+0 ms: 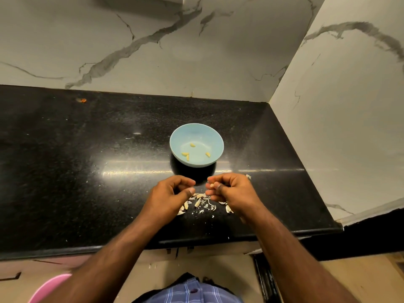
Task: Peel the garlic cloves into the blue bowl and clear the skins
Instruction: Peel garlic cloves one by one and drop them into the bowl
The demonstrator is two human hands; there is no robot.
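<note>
Clove (pixel 211 185) pinched in right hand (pixel 229 189); left hand (pixel 172 191) curled, empty. Skins (pixel 197 203) on bench (pixel 87 171). Advised: strip fully before blue bowl (pixel 209 130).

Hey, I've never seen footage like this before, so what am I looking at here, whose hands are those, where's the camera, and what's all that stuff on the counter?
There is no machine here. One wide-angle camera sits on a person's head and looks forward and down, so the two arms reaching in from the bottom are that person's own. They work over a black counter set against marble-patterned walls. A blue bowl stands on it, beyond the hands, with four yellowish peeled cloves inside. The right hand pinches a small garlic clove at its fingertips. The left hand is curled close beside it; whether it holds anything is unclear. Below the hands lies a scatter of papery garlic skins. At the bottom edge you see checked clothing and something pink.
</note>
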